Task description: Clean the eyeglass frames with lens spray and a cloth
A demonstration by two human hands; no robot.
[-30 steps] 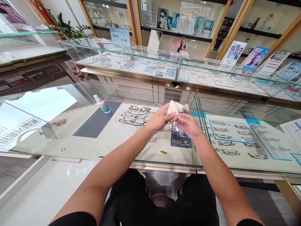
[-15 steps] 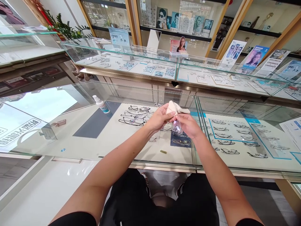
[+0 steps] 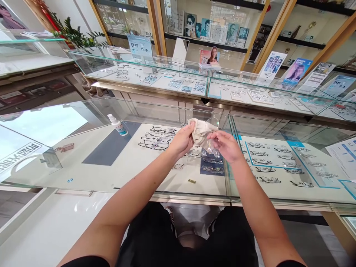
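Note:
A cream cloth [image 3: 201,130] is bunched between both hands above the glass counter. My left hand [image 3: 183,140] is closed on the cloth's left side. My right hand [image 3: 227,145] pinches a pair of clear-lensed glasses [image 3: 213,144] near the middle; one lens hangs below the fingers, the other stands out above them, at the cloth's right edge. The frame of these glasses is thin and hard to make out. Beneath the hands, under the counter glass, several spectacles lie in rows.
A white spray bottle [image 3: 118,125] stands on the counter at the left. A pinkish small object [image 3: 65,147] and a clear stand [image 3: 51,159] are farther left. The counter's metal front edge [image 3: 191,199] runs before my knees. Another glass display case [image 3: 167,94] lies beyond.
The cloth has opened out and moved slightly left with my left hand. My right hand has turned, and both lenses now show, where only the lower one did. The view has shifted slightly.

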